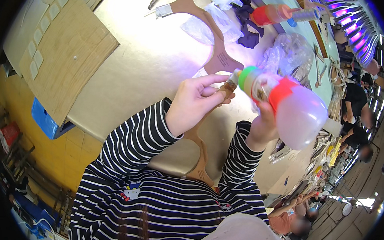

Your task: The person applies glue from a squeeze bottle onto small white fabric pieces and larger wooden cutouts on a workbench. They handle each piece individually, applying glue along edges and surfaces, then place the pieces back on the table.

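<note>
A pale bench point(143, 60) carries a cardboard sheet point(71, 51), brown cut-out pieces point(218, 55), clear plastic bags point(288, 51) and dark cloth point(249, 18).

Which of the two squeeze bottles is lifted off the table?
The bottle with the green nozzle collar, gripped in the right hand. The other bottle lies on the table's far side, untouched.

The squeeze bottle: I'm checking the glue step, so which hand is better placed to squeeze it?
The right hand: it already grips the squeeze bottle, nozzle at the brown strap piece pinched in the left hand's fingers.
</note>
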Demonstrator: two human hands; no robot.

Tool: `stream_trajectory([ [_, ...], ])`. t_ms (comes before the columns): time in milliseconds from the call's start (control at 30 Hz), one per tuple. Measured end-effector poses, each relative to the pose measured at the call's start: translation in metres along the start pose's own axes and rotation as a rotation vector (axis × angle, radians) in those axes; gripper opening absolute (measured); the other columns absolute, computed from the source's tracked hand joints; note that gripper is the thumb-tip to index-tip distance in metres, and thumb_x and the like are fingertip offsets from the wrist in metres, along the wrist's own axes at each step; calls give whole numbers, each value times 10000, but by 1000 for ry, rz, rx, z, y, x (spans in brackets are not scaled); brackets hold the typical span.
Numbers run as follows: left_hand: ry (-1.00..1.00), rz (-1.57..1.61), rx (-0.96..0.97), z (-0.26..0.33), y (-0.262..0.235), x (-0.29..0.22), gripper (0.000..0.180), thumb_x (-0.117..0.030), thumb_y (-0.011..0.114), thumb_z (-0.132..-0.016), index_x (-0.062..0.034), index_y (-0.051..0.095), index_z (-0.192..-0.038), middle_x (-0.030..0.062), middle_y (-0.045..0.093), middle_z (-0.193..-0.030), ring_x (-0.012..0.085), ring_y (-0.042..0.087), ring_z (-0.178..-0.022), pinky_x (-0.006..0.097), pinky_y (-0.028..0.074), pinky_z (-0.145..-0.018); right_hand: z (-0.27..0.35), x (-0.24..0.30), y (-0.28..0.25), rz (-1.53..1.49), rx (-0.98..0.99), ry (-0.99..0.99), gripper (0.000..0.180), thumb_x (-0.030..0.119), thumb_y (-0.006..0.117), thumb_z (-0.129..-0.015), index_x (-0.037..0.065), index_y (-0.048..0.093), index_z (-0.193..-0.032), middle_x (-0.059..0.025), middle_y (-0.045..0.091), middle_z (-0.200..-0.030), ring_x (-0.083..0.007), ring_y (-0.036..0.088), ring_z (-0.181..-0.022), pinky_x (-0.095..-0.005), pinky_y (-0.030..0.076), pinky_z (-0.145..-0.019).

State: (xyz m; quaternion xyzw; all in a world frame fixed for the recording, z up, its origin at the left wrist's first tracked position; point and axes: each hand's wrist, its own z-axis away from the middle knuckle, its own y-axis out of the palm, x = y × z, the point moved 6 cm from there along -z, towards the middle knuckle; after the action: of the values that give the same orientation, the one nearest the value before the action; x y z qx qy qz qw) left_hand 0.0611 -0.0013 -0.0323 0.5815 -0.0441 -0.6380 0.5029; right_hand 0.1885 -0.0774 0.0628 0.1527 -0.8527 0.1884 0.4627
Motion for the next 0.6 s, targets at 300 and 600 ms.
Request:
stream_trajectory([
  [300, -51, 95, 23, -1, -1, 1, 345, -39, 540, -897, 83, 480, -1213, 158, 664, -943, 146, 636, -876, 240, 502, -778, 10, -2, -4, -109, 81, 63, 732, 282, 806, -656, -10, 458, -1231, -144, 543, -1161, -280, 553, -1032, -395, 445, -912],
  [600, -30, 104, 5, -2, -2, 3, 325, -35, 543, -894, 93, 487, -1187, 161, 660, -958, 143, 637, -877, 236, 502, -782, 12, -3, -12, -262, -4, 113, 579, 167, 828, -653, 0, 554, -1135, -101, 597, -1060, -244, 557, -997, -383, 424, -918],
])
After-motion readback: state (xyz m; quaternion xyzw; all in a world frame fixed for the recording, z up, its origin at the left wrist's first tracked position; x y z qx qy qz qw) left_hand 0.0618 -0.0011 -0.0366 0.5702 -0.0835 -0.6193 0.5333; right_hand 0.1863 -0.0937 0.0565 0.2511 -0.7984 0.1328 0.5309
